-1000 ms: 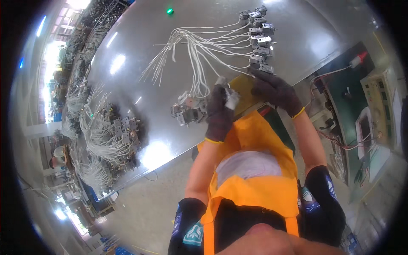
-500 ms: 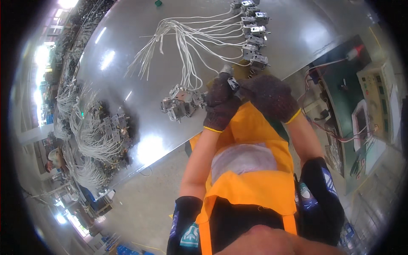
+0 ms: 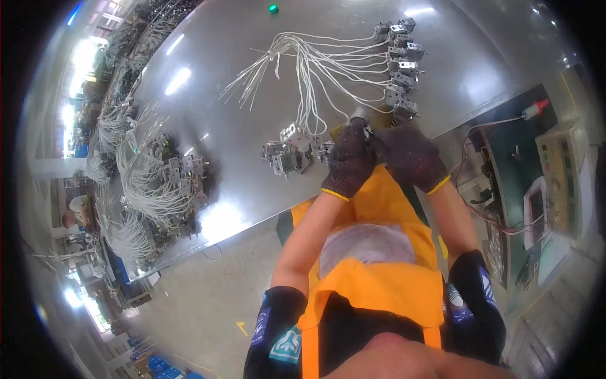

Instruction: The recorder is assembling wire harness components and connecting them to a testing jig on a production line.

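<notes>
My left hand (image 3: 351, 156), in a dark knitted glove with a yellow cuff, is closed around a small metal block (image 3: 367, 131); only a bit of it shows. A pale grey tip sticks up at the top of this hand. Against it presses my right hand (image 3: 413, 158), gloved alike, its fingers curled; what they hold is hidden. Just beyond the hands, a row of metal blocks (image 3: 402, 79) with white wires (image 3: 315, 60) trailing left lies on the shiny metal table (image 3: 233, 132). Beside my left hand sits a loose cluster of similar blocks (image 3: 287, 155).
At the table's left lie big bundles of white-wired parts (image 3: 151, 183). A green round piece (image 3: 273, 9) rests at the far side. To the right, beyond the table edge, stand a beige control box (image 3: 560, 167) and a cable with a red-tipped plug (image 3: 535, 108).
The whole view has shifted, so the table's things appear farther right. My hands stay together; the metal block between them has turned and is now mostly covered by the gloves.
</notes>
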Motion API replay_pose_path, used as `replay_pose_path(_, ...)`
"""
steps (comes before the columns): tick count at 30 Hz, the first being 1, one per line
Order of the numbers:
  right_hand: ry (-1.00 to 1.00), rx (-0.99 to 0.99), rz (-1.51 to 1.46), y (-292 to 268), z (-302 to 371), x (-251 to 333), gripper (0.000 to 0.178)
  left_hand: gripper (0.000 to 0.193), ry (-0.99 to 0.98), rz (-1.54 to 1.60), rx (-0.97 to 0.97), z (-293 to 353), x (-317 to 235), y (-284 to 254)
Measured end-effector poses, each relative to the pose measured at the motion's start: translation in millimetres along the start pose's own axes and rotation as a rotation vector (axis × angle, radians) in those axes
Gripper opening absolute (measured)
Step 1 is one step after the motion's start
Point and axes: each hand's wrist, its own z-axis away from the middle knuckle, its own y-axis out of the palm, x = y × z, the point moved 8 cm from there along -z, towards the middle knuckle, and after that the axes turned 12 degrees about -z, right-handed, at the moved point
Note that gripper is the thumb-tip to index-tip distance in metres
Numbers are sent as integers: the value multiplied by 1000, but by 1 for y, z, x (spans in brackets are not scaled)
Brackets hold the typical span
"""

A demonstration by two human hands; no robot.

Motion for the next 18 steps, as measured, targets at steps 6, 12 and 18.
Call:
replay_pose_path(6, 415, 183, -738, -22, -14, 23, 26, 87, -346, -216, -195, 13, -10, -143)
replay_pose_path(12, 713, 70, -946, 37, -1, -28, 35, 63, -163, 99, -2, -9, 82, -107)
replay_pose_path(18, 604, -209, -1264, 14, -13, -23, 45, 50, -274, 100, -184, -37, -20, -130)
